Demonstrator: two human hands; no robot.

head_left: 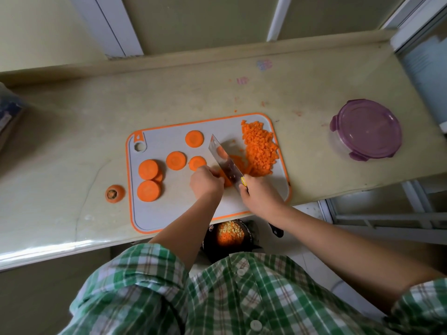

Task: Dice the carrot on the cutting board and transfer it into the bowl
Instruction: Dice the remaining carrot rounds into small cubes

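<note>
The knife (225, 163) is held by the right hand (260, 195), with the fingers wrapped tight round its handle. Its blade is laid on some carrot strips (239, 163) on the cutting board (169, 206). The strips are pressed down by the left hand (205, 182), fingers curled on them, just beside the blade. A pile of little carrot cubes (260, 148) is seen on the board's right side (round slices (148, 169) are on the left). The bowl (205, 241) is seen below the worktop (72, 141) edge, with cubes inside.
</note>
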